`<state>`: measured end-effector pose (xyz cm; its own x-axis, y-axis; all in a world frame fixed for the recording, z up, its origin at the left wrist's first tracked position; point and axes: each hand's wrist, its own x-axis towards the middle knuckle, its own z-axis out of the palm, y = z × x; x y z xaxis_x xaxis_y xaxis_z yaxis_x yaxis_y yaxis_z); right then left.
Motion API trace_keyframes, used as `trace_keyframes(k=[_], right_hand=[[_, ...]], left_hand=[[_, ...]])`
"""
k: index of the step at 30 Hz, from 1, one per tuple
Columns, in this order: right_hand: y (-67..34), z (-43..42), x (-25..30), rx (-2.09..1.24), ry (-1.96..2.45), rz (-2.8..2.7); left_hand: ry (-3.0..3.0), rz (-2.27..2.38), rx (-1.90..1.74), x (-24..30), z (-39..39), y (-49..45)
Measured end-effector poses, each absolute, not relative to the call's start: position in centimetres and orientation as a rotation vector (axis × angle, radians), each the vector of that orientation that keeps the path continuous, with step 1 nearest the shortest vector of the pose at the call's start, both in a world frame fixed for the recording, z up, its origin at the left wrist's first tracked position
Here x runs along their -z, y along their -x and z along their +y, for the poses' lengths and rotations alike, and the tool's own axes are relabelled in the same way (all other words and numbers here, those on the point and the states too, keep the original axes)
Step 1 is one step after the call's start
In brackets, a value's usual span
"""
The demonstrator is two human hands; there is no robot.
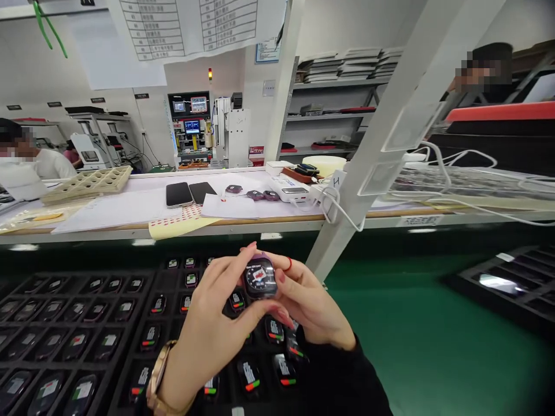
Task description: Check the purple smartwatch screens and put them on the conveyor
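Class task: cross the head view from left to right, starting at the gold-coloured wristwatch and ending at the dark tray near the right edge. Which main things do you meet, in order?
Gold-coloured wristwatch → left hand → held watch → right hand → dark tray.

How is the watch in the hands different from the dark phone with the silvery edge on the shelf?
The watch is squarish; the phone is longer. The watch is held between the left hand and right hand; the phone lies on the shelf. The watch's screen shows a dial with a red patch; the phone's screen looks plain. Both have dark fronts with rounded corners.
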<state>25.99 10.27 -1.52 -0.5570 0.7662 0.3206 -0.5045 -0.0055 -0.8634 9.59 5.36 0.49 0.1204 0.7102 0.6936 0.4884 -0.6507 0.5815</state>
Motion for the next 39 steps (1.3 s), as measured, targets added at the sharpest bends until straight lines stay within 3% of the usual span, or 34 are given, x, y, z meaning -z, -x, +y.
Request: trace_keyframes(k=[24,33,39], right_hand=[[-25.8,10.6,1.9,-1.754,0.237,-1.315],[-25.6,9.4,0.4,-1.303,0.563,-1.524],[-25.7,8.6,-0.3,-1.273,0.622,-1.57]], left_hand=[[-2.259,1.167,-1.537,0.0,5.4,-9.3],[-2.267,1.165,-1.484,0.0,6.0,-9.4],[-2.232,1.174,-1.47,0.2,6.1,-9.4]])
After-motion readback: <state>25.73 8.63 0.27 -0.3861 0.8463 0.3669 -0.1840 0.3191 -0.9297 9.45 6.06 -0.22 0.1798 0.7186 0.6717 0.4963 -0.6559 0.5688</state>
